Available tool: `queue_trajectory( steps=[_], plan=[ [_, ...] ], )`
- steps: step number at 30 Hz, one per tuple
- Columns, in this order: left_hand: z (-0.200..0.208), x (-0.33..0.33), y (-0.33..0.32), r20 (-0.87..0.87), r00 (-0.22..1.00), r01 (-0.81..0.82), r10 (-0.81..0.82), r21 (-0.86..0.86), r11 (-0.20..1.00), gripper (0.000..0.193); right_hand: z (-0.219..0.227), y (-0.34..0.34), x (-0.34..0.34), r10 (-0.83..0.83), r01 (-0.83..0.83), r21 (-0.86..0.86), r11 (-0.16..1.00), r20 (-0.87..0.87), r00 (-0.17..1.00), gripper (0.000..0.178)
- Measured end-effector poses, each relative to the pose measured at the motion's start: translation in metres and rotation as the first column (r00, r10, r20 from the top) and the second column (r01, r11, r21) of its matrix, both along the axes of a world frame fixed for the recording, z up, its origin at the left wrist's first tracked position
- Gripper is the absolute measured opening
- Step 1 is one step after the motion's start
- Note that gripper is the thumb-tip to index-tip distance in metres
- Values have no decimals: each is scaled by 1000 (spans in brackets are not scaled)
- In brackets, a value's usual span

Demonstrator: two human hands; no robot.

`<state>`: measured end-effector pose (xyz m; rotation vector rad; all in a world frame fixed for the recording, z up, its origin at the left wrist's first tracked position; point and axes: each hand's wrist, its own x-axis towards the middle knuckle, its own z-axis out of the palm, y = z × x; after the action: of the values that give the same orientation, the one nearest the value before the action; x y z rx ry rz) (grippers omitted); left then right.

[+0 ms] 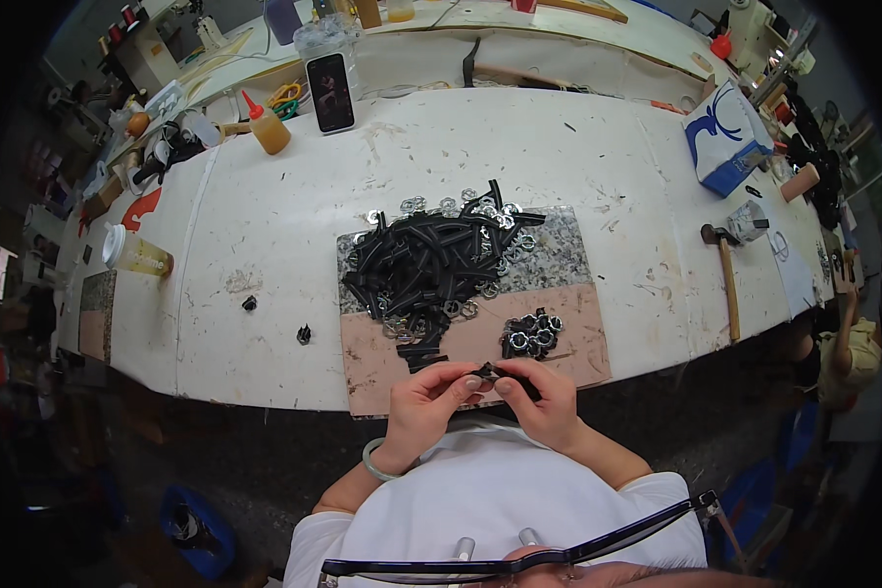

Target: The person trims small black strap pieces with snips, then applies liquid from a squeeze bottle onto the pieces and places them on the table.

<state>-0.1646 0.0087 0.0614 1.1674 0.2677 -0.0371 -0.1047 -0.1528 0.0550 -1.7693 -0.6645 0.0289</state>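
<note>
My left hand (429, 399) and my right hand (544, 397) meet at the near edge of the table, both pinching one short black strap piece (490, 371) between the fingertips. Just beyond them a stone and pink slab (568, 265) carries a heap of black strap pieces (421, 265) mixed with loose metal rings (461, 310). A smaller cluster of black pieces fitted with rings (531, 333) lies to the right of the heap. A pale green bangle (377, 461) sits on my left wrist.
A hammer (726, 274) lies at the right of the white table (265, 225). An upright phone (330, 92), an orange glue bottle (268, 125) and a lying bottle (135, 252) are at the left and back. A blue and white box (725, 137) stands far right. Two black scraps (304, 334) lie left.
</note>
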Motion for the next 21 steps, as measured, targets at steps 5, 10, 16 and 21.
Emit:
queue_trajectory(
  steps=[5,10,16,21],
  plan=[
    [0,1,-2,19,1000,4,-4,-9,1000,20,-3,1,0,37,-34,34,999,-109,993,18],
    [-1,0,-3,21,1000,0,0,-21,1000,20,-4,1,-3,40,-26,80,996,-178,983,17],
    [-1,0,-4,5,1000,-4,5,-54,999,20,-2,2,-3,44,-26,92,995,-197,979,17],
    [0,0,-5,-27,1000,-7,4,-85,996,21,-4,2,-3,51,-35,88,996,-184,982,18]
  ],
)
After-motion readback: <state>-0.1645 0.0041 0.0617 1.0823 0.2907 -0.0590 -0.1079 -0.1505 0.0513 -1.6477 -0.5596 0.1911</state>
